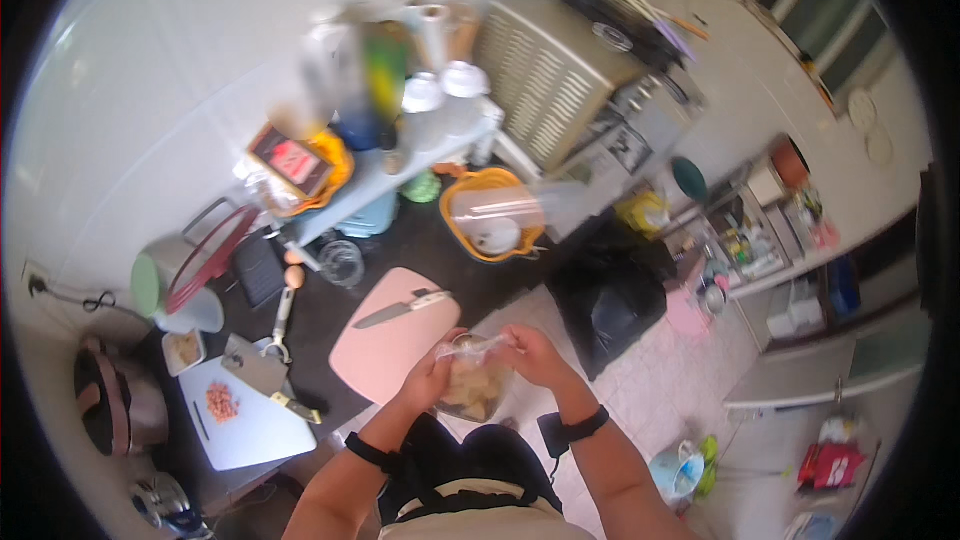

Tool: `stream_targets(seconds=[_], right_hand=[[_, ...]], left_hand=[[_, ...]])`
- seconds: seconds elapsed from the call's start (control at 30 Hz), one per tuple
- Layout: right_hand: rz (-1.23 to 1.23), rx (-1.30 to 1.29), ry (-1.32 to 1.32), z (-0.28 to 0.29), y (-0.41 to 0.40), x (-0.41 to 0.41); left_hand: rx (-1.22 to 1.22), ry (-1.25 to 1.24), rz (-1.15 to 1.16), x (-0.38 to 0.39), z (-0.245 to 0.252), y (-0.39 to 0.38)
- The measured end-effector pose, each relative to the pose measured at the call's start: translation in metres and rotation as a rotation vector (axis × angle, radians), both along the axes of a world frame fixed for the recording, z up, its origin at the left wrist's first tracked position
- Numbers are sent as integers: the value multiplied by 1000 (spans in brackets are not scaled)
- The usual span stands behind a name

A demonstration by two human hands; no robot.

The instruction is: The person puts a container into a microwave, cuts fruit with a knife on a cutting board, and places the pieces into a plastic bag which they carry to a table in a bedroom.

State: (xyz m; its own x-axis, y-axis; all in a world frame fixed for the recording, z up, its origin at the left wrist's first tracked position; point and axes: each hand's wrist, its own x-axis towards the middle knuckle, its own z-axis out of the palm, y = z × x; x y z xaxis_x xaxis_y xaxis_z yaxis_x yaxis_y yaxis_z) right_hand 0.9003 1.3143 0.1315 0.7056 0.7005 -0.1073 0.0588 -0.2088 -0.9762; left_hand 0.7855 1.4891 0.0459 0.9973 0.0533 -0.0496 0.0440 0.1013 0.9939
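Note:
Between my two hands hangs a clear plastic bag (480, 386) with pale tan pieces inside; what food they are I cannot tell. My left hand (427, 375) pinches the left side of the bag's gathered mouth. On the right side of that mouth, my right hand (531, 356) grips the plastic. The bag is held over the floor, just off the counter's edge. Close by my left hand lies a pink cutting board (375, 356), with a kitchen knife (401, 308) resting on it, its pale handle towards the right.
At left, a white cutting board (259, 431) bears diced pink meat (221, 402) and a cleaver (259, 367). Further back are an orange basket (452, 221) and a raised shelf (405, 165). A black plastic bag (615, 292) hangs right of the counter. A rice cooker (142, 412) stands far left.

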Motion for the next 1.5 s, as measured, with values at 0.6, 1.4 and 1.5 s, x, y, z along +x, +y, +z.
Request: stream_targets(seconds=[0.6, 1.4, 1.5], right_hand=[[-773, 212, 649, -12, -448, -24], [-1412, 766, 585, -69, -759, -41], [-1609, 890, 475, -78, -792, -11]], left_hand=[[-238, 134, -746, 79, -5, -403], [-103, 259, -1282, 244, -13, -824], [-15, 263, -1211, 261, 2, -887]])
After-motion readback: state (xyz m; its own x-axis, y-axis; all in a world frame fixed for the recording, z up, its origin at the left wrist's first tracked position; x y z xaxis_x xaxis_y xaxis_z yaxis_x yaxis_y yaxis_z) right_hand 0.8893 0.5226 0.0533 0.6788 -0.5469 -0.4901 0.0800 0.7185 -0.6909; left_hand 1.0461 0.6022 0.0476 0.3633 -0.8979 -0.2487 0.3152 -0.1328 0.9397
